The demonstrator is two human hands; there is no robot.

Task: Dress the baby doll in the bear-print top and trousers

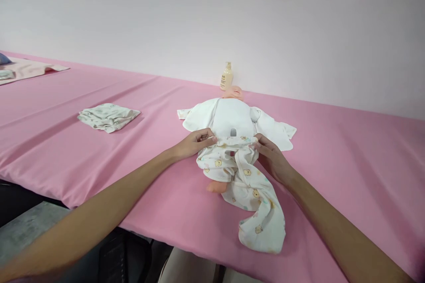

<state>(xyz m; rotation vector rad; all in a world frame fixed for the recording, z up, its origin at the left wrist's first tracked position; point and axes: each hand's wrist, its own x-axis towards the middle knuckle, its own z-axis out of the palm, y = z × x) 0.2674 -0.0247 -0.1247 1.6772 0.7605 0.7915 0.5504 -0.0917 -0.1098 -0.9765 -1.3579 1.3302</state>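
Note:
A baby doll [217,187] lies on its back on the pink cloth, its head toward the wall and one bare foot toward me. It wears a white top [232,117] with the sleeves spread out. White baby pants [247,172] printed with small bears cover its lower body, one leg bunched up above the foot and the other trailing loosely toward me. My left hand [199,140] pinches the waistband at its left side. At the right side of the waistband, my right hand [269,154] is closed on it, with some fingers hidden under the fabric.
Behind the doll's head a cream pump bottle [226,76] stands against the white wall [133,26]. Folded printed cloth [109,117] lies to the left on the pink table cover [159,110]. A pale pink cloth [31,68] is at the far left. The table's front edge runs below my arms.

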